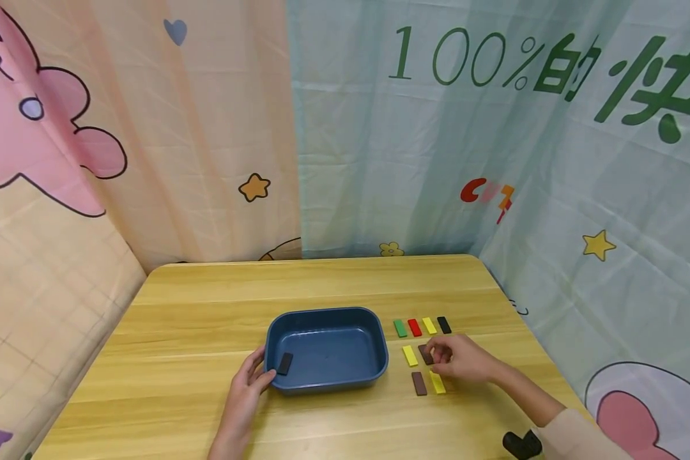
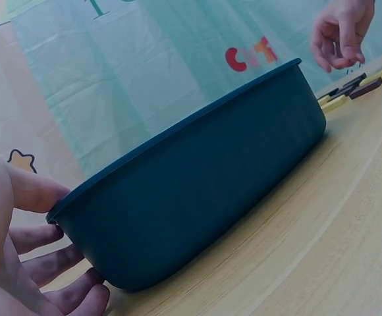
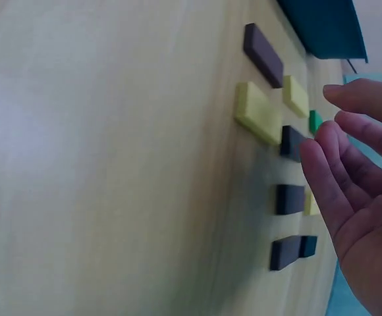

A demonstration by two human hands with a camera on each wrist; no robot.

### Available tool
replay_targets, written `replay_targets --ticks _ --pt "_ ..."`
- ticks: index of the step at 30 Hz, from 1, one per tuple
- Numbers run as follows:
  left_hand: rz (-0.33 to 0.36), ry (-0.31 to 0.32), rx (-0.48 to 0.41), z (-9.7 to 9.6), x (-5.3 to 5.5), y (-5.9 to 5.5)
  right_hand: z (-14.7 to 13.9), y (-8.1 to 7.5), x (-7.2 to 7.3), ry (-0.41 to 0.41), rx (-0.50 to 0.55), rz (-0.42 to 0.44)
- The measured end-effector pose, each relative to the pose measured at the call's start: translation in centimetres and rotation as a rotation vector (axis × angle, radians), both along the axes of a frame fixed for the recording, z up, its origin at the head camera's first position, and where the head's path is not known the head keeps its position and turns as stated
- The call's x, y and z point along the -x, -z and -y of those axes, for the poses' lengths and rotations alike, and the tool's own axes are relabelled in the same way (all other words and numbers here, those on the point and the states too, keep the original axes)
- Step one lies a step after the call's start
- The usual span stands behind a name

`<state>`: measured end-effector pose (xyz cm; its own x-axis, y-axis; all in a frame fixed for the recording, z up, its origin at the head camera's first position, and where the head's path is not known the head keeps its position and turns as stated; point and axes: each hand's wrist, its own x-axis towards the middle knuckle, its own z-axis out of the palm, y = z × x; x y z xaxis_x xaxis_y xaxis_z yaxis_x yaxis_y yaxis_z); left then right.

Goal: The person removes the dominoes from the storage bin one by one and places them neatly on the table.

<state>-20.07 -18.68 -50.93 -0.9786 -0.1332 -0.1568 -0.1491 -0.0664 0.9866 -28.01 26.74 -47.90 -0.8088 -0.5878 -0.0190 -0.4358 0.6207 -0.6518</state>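
Observation:
A dark blue plastic basin (image 1: 333,348) stands on the table, a black tile (image 1: 285,364) lying inside near its left end. My left hand (image 1: 247,383) grips that end, thumb over the rim and fingers against the outer wall. To the basin's right, my right hand (image 1: 466,359) hovers over rows of small flat tiles, fingertips close above a dark brown tile (image 1: 424,355). In the right wrist view a gap shows between thumb and fingers (image 3: 317,155), with nothing held. Several dark tiles (image 3: 290,199) below this hand are hidden from the head view.
The back row has green (image 1: 400,328), red (image 1: 414,328), yellow (image 1: 429,326) and black (image 1: 444,325) tiles. Nearer are a yellow tile (image 1: 410,356), a brown one (image 1: 419,383) and another yellow one (image 1: 437,382). Printed curtains (image 1: 351,160) hang behind the wooden table (image 1: 167,358).

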Motion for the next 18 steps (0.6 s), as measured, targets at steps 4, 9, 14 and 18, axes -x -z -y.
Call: replay_targets --ticks 4,9,14,18 --pt "0.004 -0.001 0.004 0.0 0.1 -0.1 1.2 -1.3 0.6 -0.017 -0.023 -0.008" --pt "-0.008 -0.001 -0.002 -0.2 0.2 -0.2 2.5 -2.6 1.5 -0.061 -0.004 -0.055" --pt "-0.003 -0.005 -0.005 -0.1 0.2 -0.2 3.7 -3.5 2.2 -0.109 0.03 -0.081" --pt "0.008 0.003 -0.011 0.1 0.1 -0.2 4.7 -4.0 2.5 -0.117 0.016 -0.088"
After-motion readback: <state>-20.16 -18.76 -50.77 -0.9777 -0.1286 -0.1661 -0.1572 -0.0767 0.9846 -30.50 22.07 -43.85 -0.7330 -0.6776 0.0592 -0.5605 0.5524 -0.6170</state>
